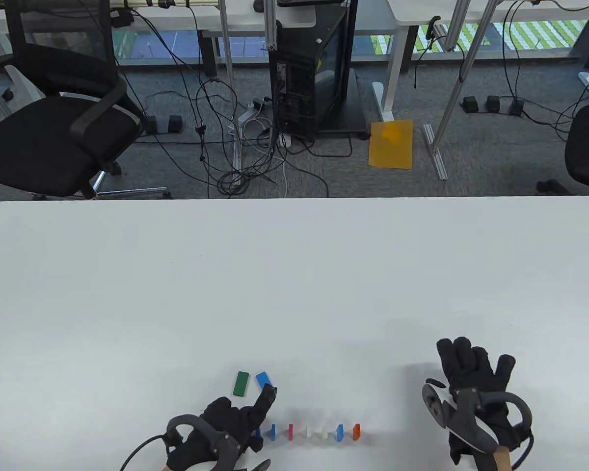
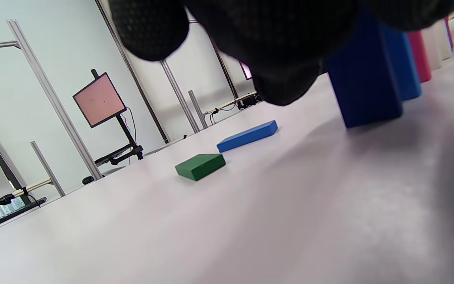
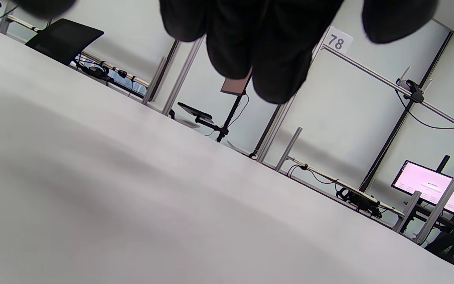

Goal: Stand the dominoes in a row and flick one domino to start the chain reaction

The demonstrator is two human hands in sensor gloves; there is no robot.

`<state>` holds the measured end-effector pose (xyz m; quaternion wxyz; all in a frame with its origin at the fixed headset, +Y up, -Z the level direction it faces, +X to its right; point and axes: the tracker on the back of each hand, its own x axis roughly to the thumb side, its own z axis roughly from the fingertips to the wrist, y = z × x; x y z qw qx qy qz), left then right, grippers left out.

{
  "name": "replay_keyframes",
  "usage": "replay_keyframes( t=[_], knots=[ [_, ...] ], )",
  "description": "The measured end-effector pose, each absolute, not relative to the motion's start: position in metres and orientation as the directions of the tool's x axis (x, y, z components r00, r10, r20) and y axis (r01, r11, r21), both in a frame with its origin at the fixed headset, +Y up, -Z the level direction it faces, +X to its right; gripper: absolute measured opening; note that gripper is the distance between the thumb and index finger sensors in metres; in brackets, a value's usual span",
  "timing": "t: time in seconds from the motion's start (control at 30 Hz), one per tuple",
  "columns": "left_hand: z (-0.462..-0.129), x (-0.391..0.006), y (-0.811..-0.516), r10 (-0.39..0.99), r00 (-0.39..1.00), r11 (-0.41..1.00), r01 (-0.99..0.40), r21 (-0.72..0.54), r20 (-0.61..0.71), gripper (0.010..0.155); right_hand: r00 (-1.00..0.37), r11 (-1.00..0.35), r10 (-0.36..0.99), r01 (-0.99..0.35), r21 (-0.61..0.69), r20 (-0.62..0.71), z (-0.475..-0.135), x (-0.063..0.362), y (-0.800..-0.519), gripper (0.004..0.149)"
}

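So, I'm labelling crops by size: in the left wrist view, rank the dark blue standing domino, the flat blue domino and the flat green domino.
1. Dark blue standing domino, though it's nearest the camera.
2-3. Flat blue domino and flat green domino: too alike to rank.

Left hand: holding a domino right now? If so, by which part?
Cannot tell for sure. The left hand sits over the top of the dark blue domino at the row's left end; the contact is hidden. The right hand holds nothing.
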<state>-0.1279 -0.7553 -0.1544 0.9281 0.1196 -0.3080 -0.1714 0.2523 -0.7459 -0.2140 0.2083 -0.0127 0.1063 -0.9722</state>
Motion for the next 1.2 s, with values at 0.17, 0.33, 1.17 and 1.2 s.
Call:
replay_keyframes(
  t=[0.17, 0.33, 1.17, 1.2],
  knots=[
    [-0.153, -0.128, -0.755, -0.391, 0.752, 0.912, 0.24, 0.332, 0.531, 0.091, -0.91, -0.888, -0.415, 0.409, -0.21, -0.018, -0.214, 0.252, -0.746, 0.086],
    [-0.153, -0.127, -0.756, -0.395, 0.748, 0.911, 0.243, 0.333, 0.533, 0.09, -0.907, -0.886, -0.421, 0.415, -0.205, -0.017, -0.214, 0.252, -0.746, 0.086],
    [-0.214, -0.171, -0.75, -0.271, 0.925, 0.96, 0.239, 0.148, 0.266, 0.065, -0.909, -0.886, -0.414, 0.413, -0.212, -0.039, -0.214, 0.255, -0.745, 0.086],
    [-0.22, -0.17, -0.753, -0.264, 0.927, 0.964, 0.242, 0.113, 0.266, 0.067, -0.909, -0.885, -0.416, 0.414, -0.212, -0.039, -0.214, 0.255, -0.745, 0.086]
  ],
)
